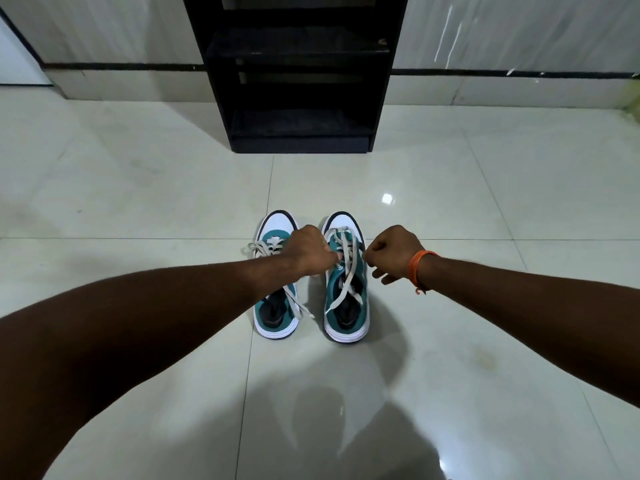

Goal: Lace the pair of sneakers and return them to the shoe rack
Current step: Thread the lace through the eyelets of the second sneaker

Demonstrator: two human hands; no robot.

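Both sneakers on floor before shoe rack (pixel 298 74). Left hand (pixel 308 251), right hand (pixel 394 252) pinching lace (pixel 348 271) over right sneaker (pixel 346 306). Risk: uneven pull, lace slips eyelet.

Glossy pale square-tiled floor (pixel 485 209), grey marbled wall (pixel 114 29) rising behind the floor, thin black horizontal wall stripe (pixel 121 66) just above the floor

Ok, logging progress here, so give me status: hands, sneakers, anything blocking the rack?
Left hand and right hand both pinching the right sneaker's laces. Left sneaker laces loose. Both on floor; path to shoe rack open.
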